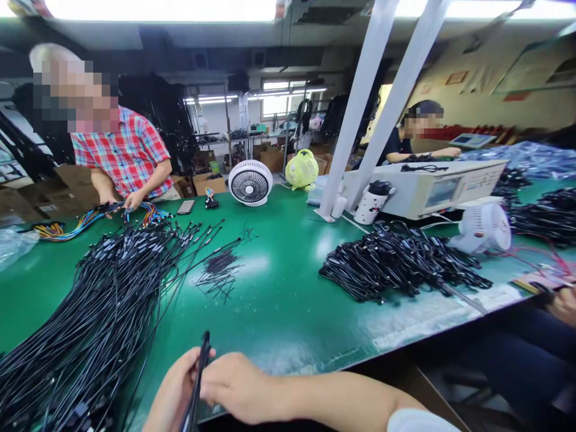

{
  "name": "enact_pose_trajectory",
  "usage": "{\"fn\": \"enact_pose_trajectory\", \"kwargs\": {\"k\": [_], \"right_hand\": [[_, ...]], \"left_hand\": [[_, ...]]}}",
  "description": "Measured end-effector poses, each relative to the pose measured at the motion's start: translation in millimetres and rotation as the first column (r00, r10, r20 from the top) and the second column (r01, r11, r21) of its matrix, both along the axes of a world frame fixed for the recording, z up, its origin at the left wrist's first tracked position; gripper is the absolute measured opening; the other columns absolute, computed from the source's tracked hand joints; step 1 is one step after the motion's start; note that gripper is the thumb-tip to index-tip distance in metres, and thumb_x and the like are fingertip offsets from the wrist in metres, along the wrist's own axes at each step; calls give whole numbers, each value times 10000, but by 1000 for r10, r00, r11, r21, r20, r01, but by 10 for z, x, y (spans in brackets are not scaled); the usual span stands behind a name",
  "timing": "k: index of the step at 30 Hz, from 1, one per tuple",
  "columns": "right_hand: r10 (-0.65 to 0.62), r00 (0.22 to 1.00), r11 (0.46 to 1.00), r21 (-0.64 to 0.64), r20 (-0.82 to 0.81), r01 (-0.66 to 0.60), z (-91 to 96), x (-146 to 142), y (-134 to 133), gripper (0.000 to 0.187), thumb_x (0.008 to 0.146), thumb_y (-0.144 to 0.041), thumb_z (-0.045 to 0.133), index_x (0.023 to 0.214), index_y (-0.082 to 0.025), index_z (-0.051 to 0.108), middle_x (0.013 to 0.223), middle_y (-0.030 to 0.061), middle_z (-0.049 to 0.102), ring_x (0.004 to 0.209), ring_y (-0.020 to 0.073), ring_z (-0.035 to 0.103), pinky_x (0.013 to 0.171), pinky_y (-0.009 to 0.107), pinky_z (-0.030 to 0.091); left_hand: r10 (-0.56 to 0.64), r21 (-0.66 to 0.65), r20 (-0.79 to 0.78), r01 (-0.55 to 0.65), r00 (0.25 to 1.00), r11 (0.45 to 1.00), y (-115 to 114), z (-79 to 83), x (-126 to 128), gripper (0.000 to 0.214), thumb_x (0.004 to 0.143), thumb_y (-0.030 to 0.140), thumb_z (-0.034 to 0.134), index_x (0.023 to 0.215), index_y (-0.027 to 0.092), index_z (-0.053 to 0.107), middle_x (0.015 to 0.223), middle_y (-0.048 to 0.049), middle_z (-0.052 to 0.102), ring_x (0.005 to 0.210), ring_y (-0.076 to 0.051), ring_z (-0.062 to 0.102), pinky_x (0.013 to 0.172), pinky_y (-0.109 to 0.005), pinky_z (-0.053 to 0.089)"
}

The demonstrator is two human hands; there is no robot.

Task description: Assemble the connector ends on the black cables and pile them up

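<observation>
The left hand [177,379] and right hand [243,384] grip a slim, black, apparently folded cable bundle [204,350] at the table's [279,300] near edge, work seemingly midway, with compact cables [396,264] heaped farther right along that edge and long loose cables [112,300], probably remaining, spread toward the near left corner.

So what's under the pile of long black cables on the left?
Green tabletop shows between loose strands along the right edge of the cable pile; whatever lies beneath its dense middle is covered.
</observation>
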State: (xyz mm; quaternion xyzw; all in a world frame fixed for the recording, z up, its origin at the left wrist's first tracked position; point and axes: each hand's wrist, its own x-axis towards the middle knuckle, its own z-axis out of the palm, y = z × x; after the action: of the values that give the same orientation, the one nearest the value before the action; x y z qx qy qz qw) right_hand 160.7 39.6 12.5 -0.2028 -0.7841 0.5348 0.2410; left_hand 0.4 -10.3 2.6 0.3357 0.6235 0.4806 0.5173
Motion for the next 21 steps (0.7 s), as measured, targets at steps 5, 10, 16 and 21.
{"fn": "enact_pose_trajectory", "kwargs": {"k": [5, 10, 16, 21], "right_hand": [[-107, 993, 936, -341, -40, 87, -48, 33, 86, 200, 739, -255, 488, 559, -171, 477, 610, -28, 482, 642, 105, 442, 658, 226, 351], [-176, 980, 886, -447, -88, 119, 158, 104, 143, 256, 765, -352, 515, 587, -176, 457, 604, -35, 395, 596, 96, 340, 590, 237, 288], [-116, 993, 981, -158, 12, 116, 141, 145, -1, 386, 932, -422, 364, 636, -189, 450, 591, -16, 405, 570, 117, 350, 564, 256, 288], [-474, 873, 632, 736, 117, 244, 98, 105, -13, 340, 977, -343, 350, 1023, -136, 615, 864, 96, 604, 798, 194, 499, 727, 303, 360]], "left_hand": [[-51, 212, -124, 77, 991, 974, -174, 190, 118, 487, 716, 634, 605, 571, 174, 674, 659, -56, 582, 662, -183, 524, 673, -299, 450], [-46, 145, -320, 97, 946, 985, -190, 186, 218, 413, 836, 537, 520, 644, 188, 627, 708, -37, 575, 736, -178, 527, 776, -302, 451], [-154, 213, -142, 182, 978, 960, -198, 181, 240, 299, 852, 361, 574, 1092, 192, 630, 1094, -87, 650, 1037, -200, 607, 985, -361, 458], [-274, 231, -38, 275, 961, 933, -220, 317, 398, 593, 804, 202, 563, 1387, 235, 463, 1326, -102, 566, 1186, -234, 575, 987, -382, 488]]}}
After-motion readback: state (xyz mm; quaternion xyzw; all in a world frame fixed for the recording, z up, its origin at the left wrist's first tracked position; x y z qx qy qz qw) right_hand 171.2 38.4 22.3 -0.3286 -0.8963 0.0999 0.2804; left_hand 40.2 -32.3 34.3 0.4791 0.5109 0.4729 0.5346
